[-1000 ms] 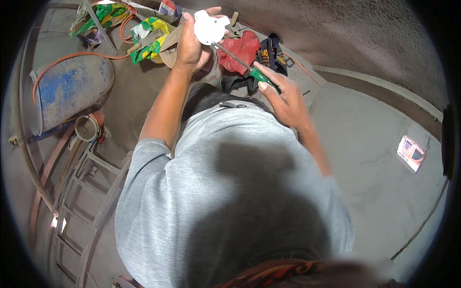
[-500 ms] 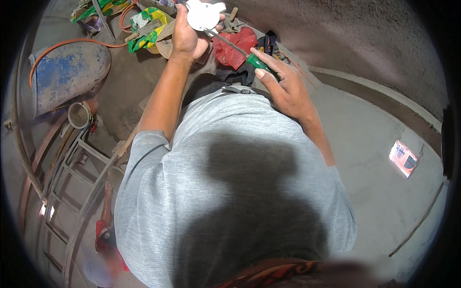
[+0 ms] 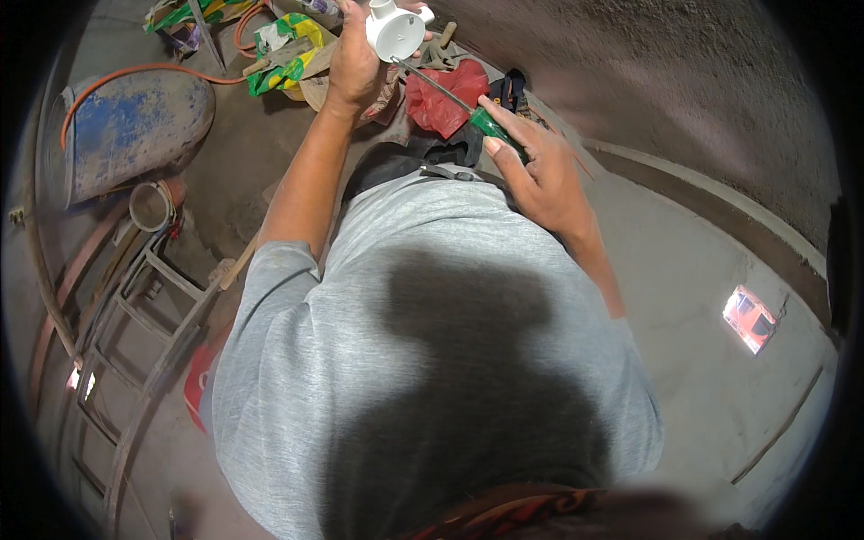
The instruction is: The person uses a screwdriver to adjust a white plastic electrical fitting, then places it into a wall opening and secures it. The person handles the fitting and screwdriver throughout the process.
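Observation:
My left hand [image 3: 358, 70] holds up a white round plastic junction box [image 3: 400, 36] with short pipe stubs, at the top of the view. Its round face is turned toward me, and the fingers behind it are partly hidden. In my right hand [image 3: 540, 175] is a screwdriver [image 3: 498, 130] with a green handle. The thumb and fingers lie along the handle. Its metal shaft slants up and left, and the tip meets the lower rim of the box.
A blue drum [image 3: 144, 130] lies on its side at the left, an orange hose [image 3: 171, 67] over it. Below are a bucket [image 3: 151, 207] and a ladder [image 3: 144, 360]. A red bag [image 3: 445, 97] lies beyond my hands. A rough wall [image 3: 702, 81] rises at the right.
The junction box has tilted, so its recessed round face now shows. The screwdriver tip stays at its rim. Another person at the lower left has shifted and is now mostly hidden behind me.

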A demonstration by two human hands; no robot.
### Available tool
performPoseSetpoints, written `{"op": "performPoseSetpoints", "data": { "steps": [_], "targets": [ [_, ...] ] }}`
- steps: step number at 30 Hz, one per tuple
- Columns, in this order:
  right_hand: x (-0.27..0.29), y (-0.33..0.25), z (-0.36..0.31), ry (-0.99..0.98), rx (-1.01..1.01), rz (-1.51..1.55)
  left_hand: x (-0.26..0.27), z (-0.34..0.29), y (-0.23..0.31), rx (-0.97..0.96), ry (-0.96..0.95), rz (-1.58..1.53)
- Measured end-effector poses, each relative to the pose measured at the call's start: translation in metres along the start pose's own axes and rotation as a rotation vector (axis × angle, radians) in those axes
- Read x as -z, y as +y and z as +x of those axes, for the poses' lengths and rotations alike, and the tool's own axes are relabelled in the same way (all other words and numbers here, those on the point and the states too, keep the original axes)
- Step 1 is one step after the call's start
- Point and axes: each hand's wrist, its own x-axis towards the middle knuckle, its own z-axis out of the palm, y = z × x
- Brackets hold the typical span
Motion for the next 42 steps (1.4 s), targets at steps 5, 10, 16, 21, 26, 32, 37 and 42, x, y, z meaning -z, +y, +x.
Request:
{"op": "performPoseSetpoints", "data": {
  "steps": [5,10,16,21,26,32,37,42],
  "targets": [
    [0.003,-0.012,0.009,-0.072,-0.026,-0.092,0.009,-0.003,-0.001,-0.047,-0.042,-0.175],
    [-0.001,-0.011,0.016,-0.118,-0.068,-0.012,0.018,-0.005,0.006,-0.153,-0.023,0.064],
    [-0.009,-0.008,0.027,-0.315,-0.438,0.505,0.028,-0.013,0.01,-0.197,0.006,0.157],
    [-0.015,0.0,0.026,-0.359,-0.71,1.038,0.033,-0.023,0.008,-0.218,0.031,0.211],
    [-0.032,-0.004,0.015,-0.199,-0.252,0.252,0.031,-0.03,0.002,-0.237,0.053,0.238],
    [-0.025,-0.011,0.013,-0.283,-0.43,0.325,0.034,-0.045,-0.004,-0.181,0.07,0.3],
    [-0.048,0.005,-0.006,-0.037,0.055,-0.027,0.023,-0.049,-0.014,-0.188,0.121,0.186],
    [-0.039,-0.003,-0.007,-0.053,0.219,-0.347,0.029,-0.053,-0.021,-0.183,0.111,0.217]
  ]
}}
